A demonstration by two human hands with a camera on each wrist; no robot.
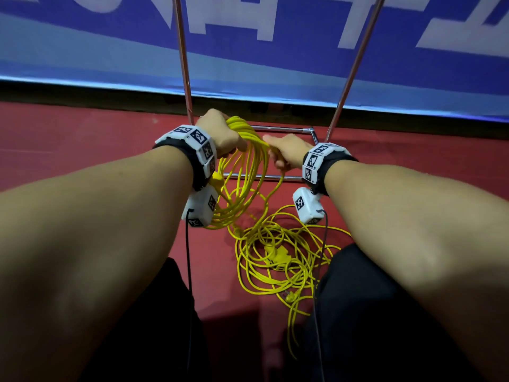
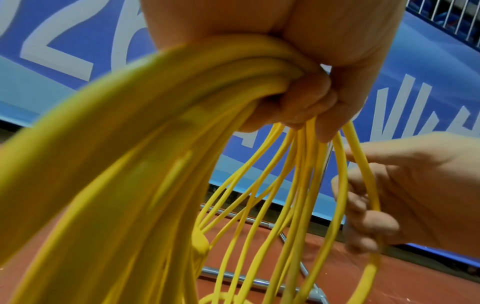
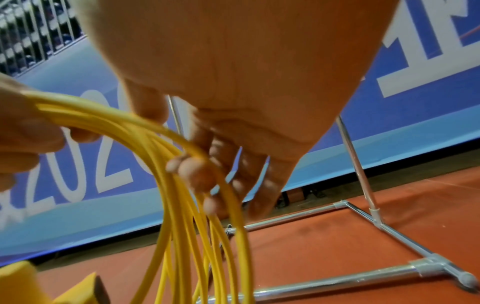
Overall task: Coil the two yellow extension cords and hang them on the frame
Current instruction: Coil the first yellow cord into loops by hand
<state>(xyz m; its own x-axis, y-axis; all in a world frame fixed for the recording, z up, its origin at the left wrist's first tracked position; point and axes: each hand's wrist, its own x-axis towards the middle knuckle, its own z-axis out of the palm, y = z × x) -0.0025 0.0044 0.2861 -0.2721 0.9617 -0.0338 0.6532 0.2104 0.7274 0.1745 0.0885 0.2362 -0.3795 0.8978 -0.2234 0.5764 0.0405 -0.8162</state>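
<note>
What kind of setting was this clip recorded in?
Probably an event or sports venue, though that is a guess. A large blue banner with white lettering runs along the back, red floor covering lies underfoot, and a railing with what may be seating behind it shows above the banner.

Head view: from above, facing forward and down past both forearms onto the red floor (image 1: 82,139) and metal frame (image 1: 281,129). Left wrist view: very close under the palm, aimed at the yellow cord coil (image 2: 259,78). Right wrist view: equally close, facing the same coil. Shared by all: frame base, blue banner (image 1: 275,64)
</note>
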